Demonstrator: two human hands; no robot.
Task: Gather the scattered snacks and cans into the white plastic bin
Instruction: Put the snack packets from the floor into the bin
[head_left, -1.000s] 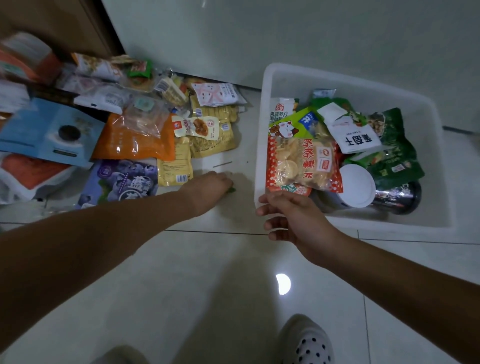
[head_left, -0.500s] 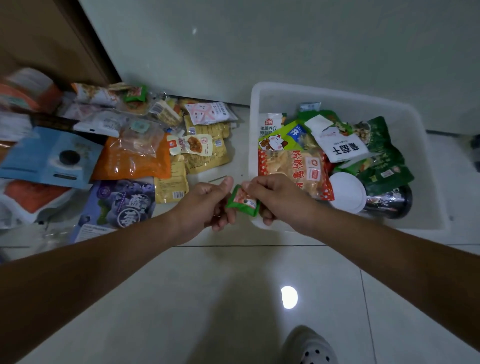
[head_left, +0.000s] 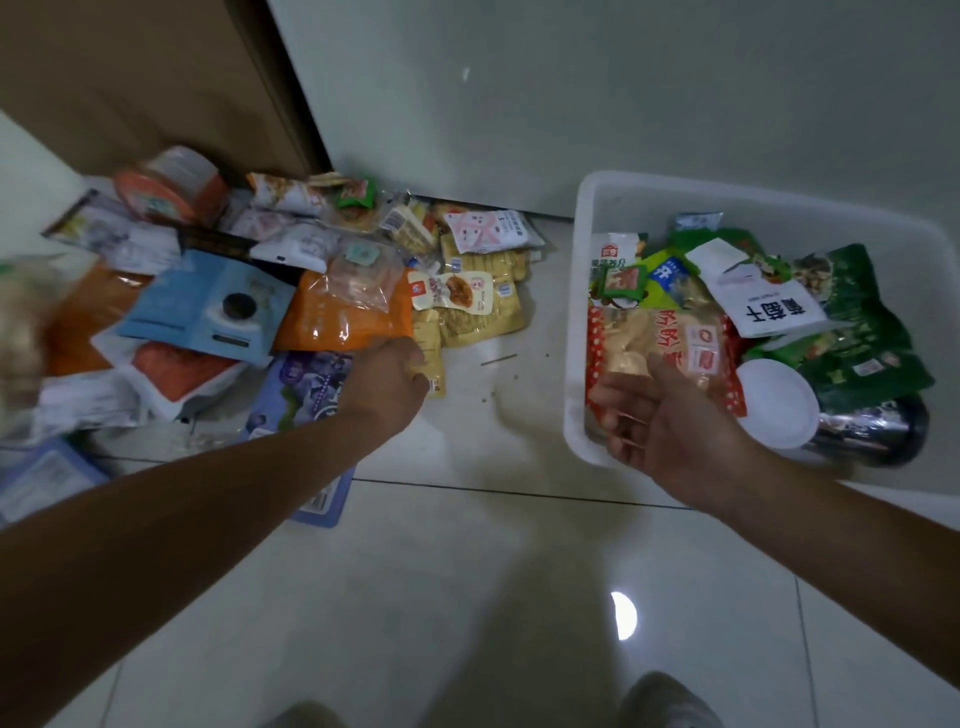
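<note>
— At the far edge of the left hand (head_left: 384, 382), where its fingers meet the floor pile, what shows?

— Little. The back of the hand faces the camera and hides the fingertips. They reach a flat yellow packet (head_left: 435, 366) at the pile's near edge, but I cannot tell whether they pinch it or only touch it.

— And the right hand (head_left: 665, 431)?

— Its fingers (head_left: 621, 418) are loosely spread, palm up, holding nothing. It hovers over the near left corner of the white plastic bin (head_left: 831, 223).

— What lies in the bin?

— A fair load. There is a red dotted cracker bag (head_left: 670, 343) and a small green packet (head_left: 621, 280) on top toward the back left. Behind are green bags (head_left: 852, 322) and a white packet (head_left: 769, 306) with dark characters. A round white lid (head_left: 776, 402) sits beside a dark shiny can (head_left: 872, 431) lying on its side at the near right.

— And outside it?

— A heap on the tiles, near the bin but apart from it: more yellow packets (head_left: 478, 312), an orange bag (head_left: 337, 317), a blue pouch (head_left: 213, 306), a purple bag (head_left: 301, 384), a pink-and-white packet (head_left: 488, 231) and a round orange tub (head_left: 166, 192) by the brown door. Farther left it is too blurred to name.

— So how far along?

— Under halfway, I judge. The heap looks larger than what is binned, and the bin has bare room along its right side. The yellow packet seems the likely next pick.
</note>
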